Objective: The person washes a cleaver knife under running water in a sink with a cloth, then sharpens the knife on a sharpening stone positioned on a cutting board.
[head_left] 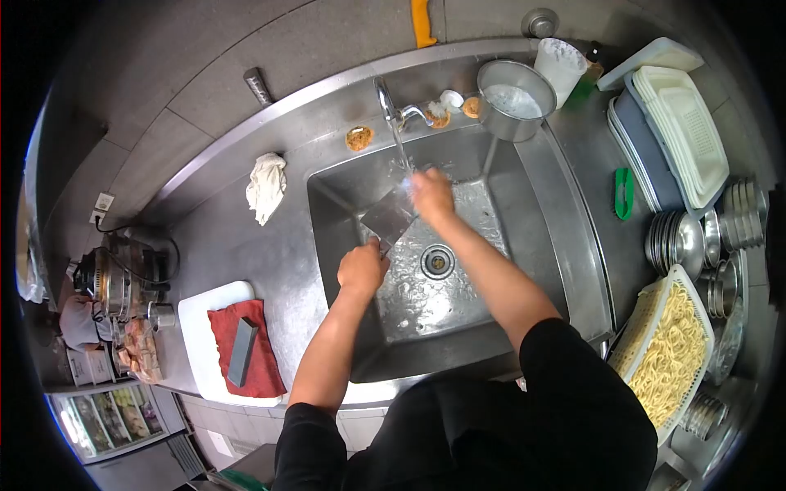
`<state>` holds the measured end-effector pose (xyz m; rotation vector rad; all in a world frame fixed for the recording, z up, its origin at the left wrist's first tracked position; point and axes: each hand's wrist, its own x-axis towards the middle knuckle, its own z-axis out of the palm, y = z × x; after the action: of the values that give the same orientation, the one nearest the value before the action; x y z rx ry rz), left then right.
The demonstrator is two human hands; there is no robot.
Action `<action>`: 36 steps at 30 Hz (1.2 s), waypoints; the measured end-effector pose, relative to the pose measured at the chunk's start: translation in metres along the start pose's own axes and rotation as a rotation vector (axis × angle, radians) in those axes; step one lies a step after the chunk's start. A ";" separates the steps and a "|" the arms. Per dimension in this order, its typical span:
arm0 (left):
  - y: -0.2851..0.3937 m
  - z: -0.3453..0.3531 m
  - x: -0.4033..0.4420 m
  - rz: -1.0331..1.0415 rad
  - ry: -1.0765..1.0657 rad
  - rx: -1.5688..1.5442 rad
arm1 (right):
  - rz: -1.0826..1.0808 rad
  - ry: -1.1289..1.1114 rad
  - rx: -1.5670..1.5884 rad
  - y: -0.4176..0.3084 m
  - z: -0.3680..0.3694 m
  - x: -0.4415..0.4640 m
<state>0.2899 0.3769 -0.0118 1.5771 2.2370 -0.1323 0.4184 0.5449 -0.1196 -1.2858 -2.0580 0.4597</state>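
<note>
Over the steel sink [524, 237], my left hand [363, 267] is closed on the handle end of a wide metal blade [388, 216], which looks like a cleaver. The blade lies tilted under the faucet [386, 102], from which water runs. My right hand [432, 196] is at the blade's upper right edge, under the stream, with its fingers curled and blurred by motion. Something whitish shows at its fingertips, too blurred to make out. Below the blade is the round drain [437, 262].
Left of the sink are a white cloth [267, 188] and a white board [196, 327] with a red cloth [274, 360] and grey sharpening stone [242, 352]. A metal pot [514, 123] stands behind. At right are a green brush [624, 195], bowls and a noodle basket [639, 344].
</note>
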 end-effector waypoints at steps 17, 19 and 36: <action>-0.007 0.010 0.006 0.018 0.013 -0.016 | -0.156 -0.068 0.190 -0.053 -0.010 -0.022; -0.008 0.009 0.006 0.035 0.023 -0.042 | -0.249 -0.094 0.268 -0.068 -0.010 -0.043; -0.008 0.010 -0.013 0.005 -0.026 -0.037 | -0.207 -0.017 0.035 -0.028 -0.005 -0.034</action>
<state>0.2894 0.3597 -0.0176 1.5529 2.2021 -0.1085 0.4135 0.5019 -0.1104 -1.0376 -2.1594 0.4116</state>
